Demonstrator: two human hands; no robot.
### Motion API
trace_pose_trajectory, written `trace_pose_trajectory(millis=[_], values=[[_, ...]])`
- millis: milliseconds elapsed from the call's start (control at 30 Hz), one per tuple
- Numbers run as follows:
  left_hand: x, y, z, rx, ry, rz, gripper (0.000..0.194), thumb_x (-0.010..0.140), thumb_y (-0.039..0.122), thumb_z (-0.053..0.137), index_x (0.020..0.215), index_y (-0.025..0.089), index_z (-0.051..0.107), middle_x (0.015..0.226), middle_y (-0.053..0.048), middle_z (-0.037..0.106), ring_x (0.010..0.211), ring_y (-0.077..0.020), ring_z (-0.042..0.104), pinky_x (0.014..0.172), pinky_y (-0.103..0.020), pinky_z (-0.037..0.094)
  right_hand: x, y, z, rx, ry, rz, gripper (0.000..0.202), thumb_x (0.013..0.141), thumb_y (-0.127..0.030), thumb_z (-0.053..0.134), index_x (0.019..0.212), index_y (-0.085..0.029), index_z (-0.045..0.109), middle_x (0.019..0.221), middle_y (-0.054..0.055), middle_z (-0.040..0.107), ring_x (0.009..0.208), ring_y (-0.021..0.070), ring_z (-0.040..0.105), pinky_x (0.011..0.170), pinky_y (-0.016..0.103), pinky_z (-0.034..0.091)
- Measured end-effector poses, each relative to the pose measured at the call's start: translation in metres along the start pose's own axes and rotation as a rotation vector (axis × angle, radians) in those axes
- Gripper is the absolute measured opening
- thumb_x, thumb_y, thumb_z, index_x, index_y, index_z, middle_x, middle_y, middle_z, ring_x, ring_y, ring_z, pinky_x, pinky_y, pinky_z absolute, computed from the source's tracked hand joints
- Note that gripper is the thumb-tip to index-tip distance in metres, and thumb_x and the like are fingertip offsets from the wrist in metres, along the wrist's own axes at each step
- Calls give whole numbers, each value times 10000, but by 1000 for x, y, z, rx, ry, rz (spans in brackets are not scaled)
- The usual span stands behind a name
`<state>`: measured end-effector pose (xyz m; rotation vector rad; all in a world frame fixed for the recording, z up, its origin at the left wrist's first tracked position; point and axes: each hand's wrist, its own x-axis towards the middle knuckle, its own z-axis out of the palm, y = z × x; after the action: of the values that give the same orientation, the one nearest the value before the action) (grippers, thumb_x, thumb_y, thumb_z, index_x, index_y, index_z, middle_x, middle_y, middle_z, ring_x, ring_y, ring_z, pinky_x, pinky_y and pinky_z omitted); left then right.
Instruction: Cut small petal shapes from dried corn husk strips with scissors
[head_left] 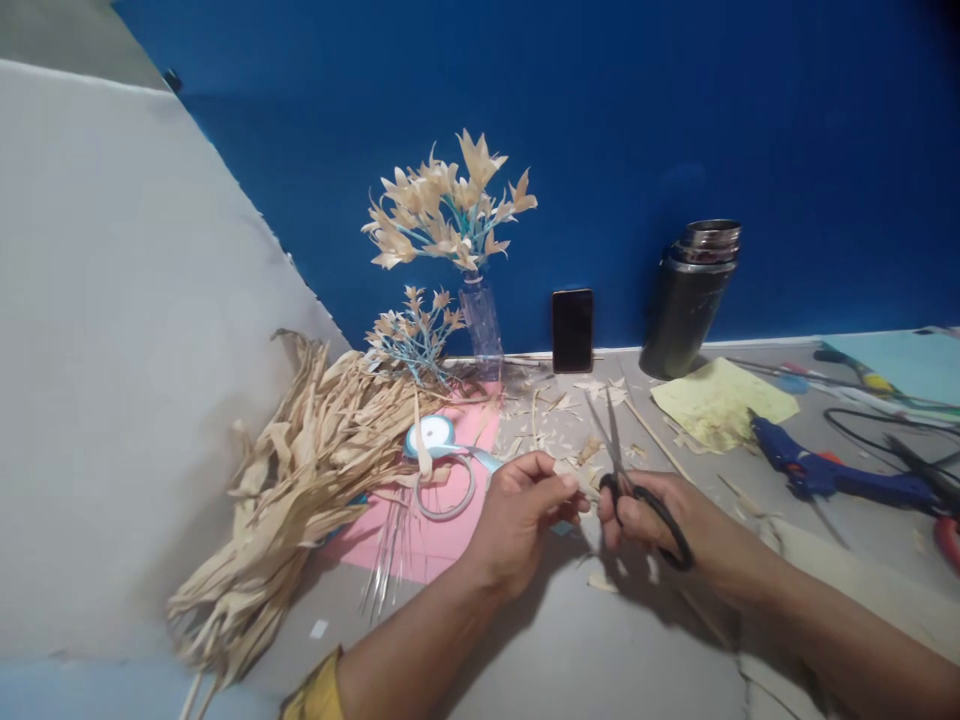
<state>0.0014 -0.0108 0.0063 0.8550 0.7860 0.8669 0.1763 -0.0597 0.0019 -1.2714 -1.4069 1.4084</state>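
Note:
Black-handled scissors (pixel 616 450) are in my right hand (pixel 652 520), fingers through the loops, the blades slightly apart and pointing away from me. My left hand (pixel 525 510) pinches a small pale piece of dried husk (pixel 574 474) between thumb and fingers, just left of the scissors. My fingertips hide part of that piece. Beyond both hands, small husk scraps (pixel 555 420) are scattered over the grey table (pixel 592 660). To the left lie a roll of light blue ribbon (pixel 431 436) and a ring of tape (pixel 444 488) on a pink sheet (pixel 442 550).
A large bundle of dried husks (pixel 300 500) lies left, beside thin wires (pixel 386 550). Husk flowers (pixel 450 205) stand in a clear bottle (pixel 481 320) at the back. A phone (pixel 572 330), a dark flask (pixel 690 300), yellow paper (pixel 724 400) and a blue glue gun (pixel 840 475) sit behind and right.

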Motion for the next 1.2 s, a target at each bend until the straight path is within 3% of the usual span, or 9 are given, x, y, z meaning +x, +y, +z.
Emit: trace_pose_trajectory(millis=[133,300,867,1033,1200], values=[[2,2,-3,-79,11,-3,284,661,266,795,678,165,530,618,-4,637,545,-110,583,591,-238,436,1,2,-4,-98,-193,-8,634,825,-772,513,716,-157,621,668,60,641,604,165,529,550,270,363],[3,3,-3,-58,40,32,287,665,265,773,660,171,503,582,2,628,499,-97,560,548,-221,428,0,5,-4,-135,-273,19,689,815,-819,458,696,-155,599,571,31,594,516,122,413,499,255,277],[2,4,-1,32,149,46,218,667,243,720,641,172,516,571,2,617,494,-92,551,548,-219,413,0,1,1,-177,-251,134,556,797,-662,583,502,-203,479,465,-10,484,476,110,363,495,258,254],[3,4,-1,2,142,54,226,665,236,730,634,172,516,577,-3,623,498,-98,557,550,-223,418,1,7,3,-127,-244,136,579,781,-686,586,479,-206,467,438,-32,438,462,99,333,493,265,232],[2,2,-2,-72,99,22,257,666,255,765,657,162,526,612,-9,633,516,-87,552,555,-213,409,2,8,8,-99,-150,181,586,784,-659,591,433,-205,470,409,-24,433,466,107,357,514,268,281]])
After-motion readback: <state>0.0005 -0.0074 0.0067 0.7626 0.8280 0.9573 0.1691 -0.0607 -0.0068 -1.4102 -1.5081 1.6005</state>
